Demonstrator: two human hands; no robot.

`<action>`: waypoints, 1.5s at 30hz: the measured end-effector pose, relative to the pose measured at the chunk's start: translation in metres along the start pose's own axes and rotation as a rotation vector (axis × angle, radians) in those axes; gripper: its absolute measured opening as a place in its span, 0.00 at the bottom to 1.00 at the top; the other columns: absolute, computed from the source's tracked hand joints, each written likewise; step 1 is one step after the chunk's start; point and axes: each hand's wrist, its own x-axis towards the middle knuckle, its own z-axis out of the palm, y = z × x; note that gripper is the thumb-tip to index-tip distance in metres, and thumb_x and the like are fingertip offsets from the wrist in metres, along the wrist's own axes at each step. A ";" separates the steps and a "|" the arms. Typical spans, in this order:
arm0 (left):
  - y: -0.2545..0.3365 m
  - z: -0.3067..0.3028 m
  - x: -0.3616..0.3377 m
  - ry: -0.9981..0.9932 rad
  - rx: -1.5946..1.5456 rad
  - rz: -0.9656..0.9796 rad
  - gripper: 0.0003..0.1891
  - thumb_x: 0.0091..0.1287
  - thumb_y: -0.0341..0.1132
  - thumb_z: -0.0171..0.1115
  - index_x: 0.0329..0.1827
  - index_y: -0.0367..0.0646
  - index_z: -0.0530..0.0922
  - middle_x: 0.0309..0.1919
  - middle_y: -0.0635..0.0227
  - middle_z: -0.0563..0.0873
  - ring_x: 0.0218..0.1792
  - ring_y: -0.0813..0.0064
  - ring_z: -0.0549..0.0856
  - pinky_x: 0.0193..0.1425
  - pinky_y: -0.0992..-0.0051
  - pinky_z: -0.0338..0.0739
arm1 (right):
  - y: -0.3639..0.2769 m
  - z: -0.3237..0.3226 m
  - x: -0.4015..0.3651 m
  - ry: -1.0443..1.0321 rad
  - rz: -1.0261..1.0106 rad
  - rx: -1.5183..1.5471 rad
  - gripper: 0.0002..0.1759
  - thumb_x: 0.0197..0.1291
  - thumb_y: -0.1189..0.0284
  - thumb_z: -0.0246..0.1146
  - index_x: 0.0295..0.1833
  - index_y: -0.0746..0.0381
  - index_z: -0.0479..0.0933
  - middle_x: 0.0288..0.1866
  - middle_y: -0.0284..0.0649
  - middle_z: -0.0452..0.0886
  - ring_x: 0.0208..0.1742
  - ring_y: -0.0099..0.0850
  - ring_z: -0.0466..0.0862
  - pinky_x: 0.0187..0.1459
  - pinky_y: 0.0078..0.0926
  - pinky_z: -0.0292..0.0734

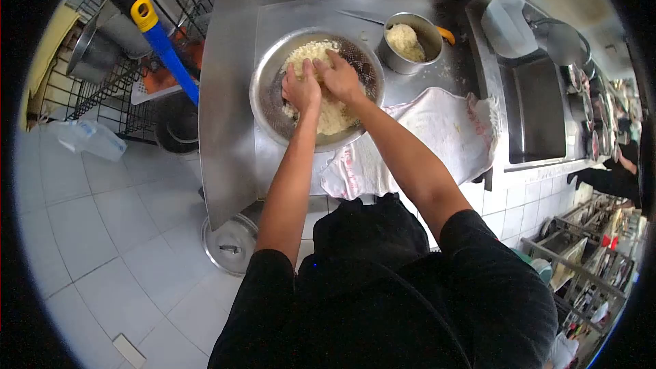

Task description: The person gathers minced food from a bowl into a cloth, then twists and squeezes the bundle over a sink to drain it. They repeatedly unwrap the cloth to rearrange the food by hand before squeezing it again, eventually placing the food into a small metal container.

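Note:
A wide perforated steel colander (265, 111) sits on the metal counter, with pale yellow, crumbly food (335, 121) spread inside it. Both my hands are down in this food. My left hand (301, 89) has its fingers curved and pressed close together around some of it. Right beside it, my right hand (340, 79) curls inward, so the two hands cup a clump between them. What lies under the palms is hidden. To the right, a steel pot (406, 67) holds a rounded lump (404, 39) of similar pale food.
A white cloth (437, 133) with reddish marks lies along the counter's front. A knife (361, 16) rests behind the colander. At right are a sink (536, 113) and a plastic container (507, 24). A blue handle (171, 55) slants at left; a lid (230, 244) is below the counter.

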 end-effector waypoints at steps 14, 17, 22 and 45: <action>0.021 -0.007 -0.034 0.133 -0.726 -0.144 0.34 0.71 0.45 0.61 0.70 0.28 0.64 0.61 0.44 0.77 0.59 0.56 0.80 0.60 0.66 0.77 | -0.014 0.018 -0.016 -0.237 0.194 0.836 0.37 0.64 0.61 0.63 0.69 0.77 0.66 0.59 0.61 0.79 0.59 0.39 0.81 0.59 0.30 0.75; 0.058 -0.023 -0.068 0.185 -0.817 -0.122 0.29 0.71 0.44 0.60 0.65 0.27 0.70 0.57 0.45 0.80 0.56 0.57 0.82 0.59 0.66 0.76 | -0.037 -0.016 -0.037 -0.267 0.150 0.851 0.35 0.66 0.65 0.62 0.69 0.78 0.64 0.57 0.58 0.80 0.56 0.35 0.81 0.55 0.28 0.76; 0.105 -0.028 -0.137 0.099 -0.987 -0.062 0.23 0.72 0.42 0.59 0.60 0.29 0.73 0.50 0.53 0.83 0.50 0.64 0.83 0.53 0.68 0.78 | -0.049 -0.081 -0.082 -0.205 0.119 0.874 0.31 0.69 0.68 0.61 0.70 0.76 0.63 0.56 0.49 0.81 0.51 0.30 0.81 0.50 0.24 0.77; 0.016 0.085 -0.299 -0.262 0.119 0.471 0.15 0.60 0.36 0.65 0.46 0.35 0.81 0.46 0.50 0.81 0.51 0.48 0.78 0.60 0.55 0.70 | 0.163 -0.283 -0.149 0.076 -0.252 -0.390 0.13 0.56 0.73 0.61 0.45 0.67 0.84 0.47 0.56 0.84 0.50 0.52 0.84 0.53 0.42 0.79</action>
